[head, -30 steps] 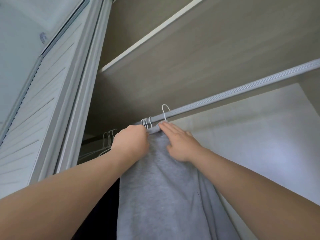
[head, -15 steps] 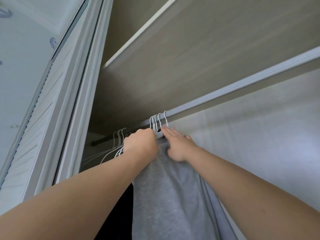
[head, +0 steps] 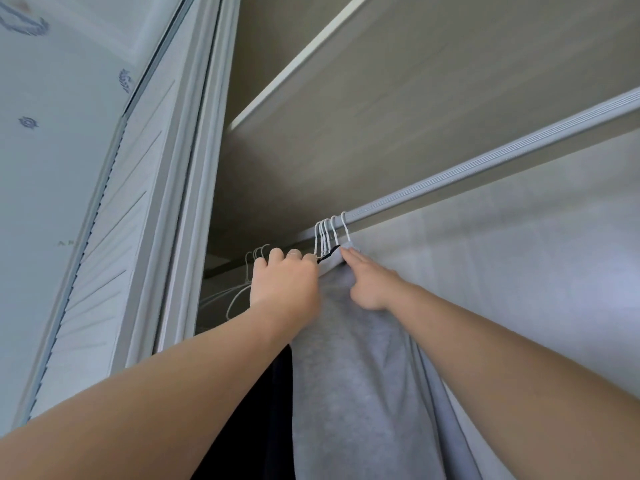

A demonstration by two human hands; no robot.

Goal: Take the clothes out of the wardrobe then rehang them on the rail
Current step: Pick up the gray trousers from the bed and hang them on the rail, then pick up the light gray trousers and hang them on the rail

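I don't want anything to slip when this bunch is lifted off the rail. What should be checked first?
1. Hanger hooks bunched together on the rail: ok.
2. Left hand grip: fingers are curled beside the hooks, but what they hold is hidden: cannot tell.
3. Right hand on the grey garment: straight fingers only touch its top, with no grip: not ok.
4. Room to lift the hooks: a gap shows between the rail and the shelf: ok.
5. Dark garment seated on a hanger: its top is hidden behind the left arm: cannot tell.
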